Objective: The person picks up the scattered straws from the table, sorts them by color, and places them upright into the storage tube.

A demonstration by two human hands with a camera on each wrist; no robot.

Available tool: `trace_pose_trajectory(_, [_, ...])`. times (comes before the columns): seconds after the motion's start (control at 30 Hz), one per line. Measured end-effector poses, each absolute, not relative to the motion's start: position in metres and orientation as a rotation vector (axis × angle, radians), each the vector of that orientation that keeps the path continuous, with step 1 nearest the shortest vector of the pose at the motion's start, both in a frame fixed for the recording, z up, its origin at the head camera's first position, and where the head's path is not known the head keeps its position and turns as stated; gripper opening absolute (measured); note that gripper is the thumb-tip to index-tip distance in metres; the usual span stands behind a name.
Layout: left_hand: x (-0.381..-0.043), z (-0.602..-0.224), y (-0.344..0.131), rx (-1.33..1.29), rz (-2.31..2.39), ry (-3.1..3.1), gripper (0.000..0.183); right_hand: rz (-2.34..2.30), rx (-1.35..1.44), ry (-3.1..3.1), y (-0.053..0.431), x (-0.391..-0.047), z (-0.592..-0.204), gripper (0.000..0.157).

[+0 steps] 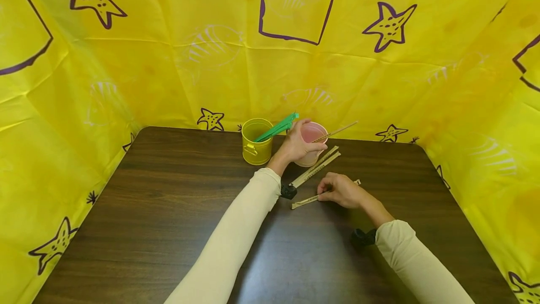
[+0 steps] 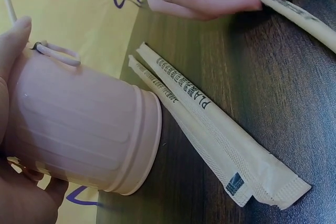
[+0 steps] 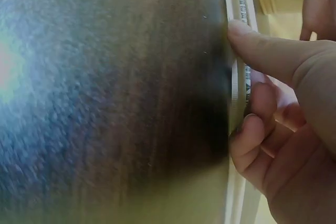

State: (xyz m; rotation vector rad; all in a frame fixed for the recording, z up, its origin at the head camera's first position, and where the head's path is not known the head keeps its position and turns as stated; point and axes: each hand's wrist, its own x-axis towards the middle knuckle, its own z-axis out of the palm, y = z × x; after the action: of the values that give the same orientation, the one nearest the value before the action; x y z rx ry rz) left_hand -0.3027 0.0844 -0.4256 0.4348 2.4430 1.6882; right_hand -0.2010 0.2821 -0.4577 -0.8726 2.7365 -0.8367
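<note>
In the head view my left hand (image 1: 296, 144) grips a small pink bucket (image 1: 312, 157), fingers at its rim and side. A thin stick-like straw (image 1: 343, 128) juts from its mouth. The left wrist view shows the ribbed pink bucket (image 2: 79, 124) with its handle lug. My right hand (image 1: 343, 190) pinches a paper-wrapped straw (image 1: 304, 201) between thumb and fingers, low over the table. In the right wrist view the wrapped straw (image 3: 240, 85) runs upright past the thumb. Two more wrapped straws (image 1: 316, 171) lie side by side between the hands, printing visible on their paper.
Left of the pink bucket stands a yellow bucket (image 1: 256, 155) with green strip-like items (image 1: 277, 128) leaning out of it. Both buckets are near the back edge of the dark wooden table (image 1: 168, 210). A yellow patterned cloth (image 1: 160, 83) hangs behind and on both sides.
</note>
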Motion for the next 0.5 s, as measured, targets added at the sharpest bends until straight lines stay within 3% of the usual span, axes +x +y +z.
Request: trace_pose_trajectory(0.5, [-0.303,-0.426,0.086,0.426,1.705,2.445,0.098,-1.114,-0.499,2.435,0.304,-0.202,-0.426,0.016])
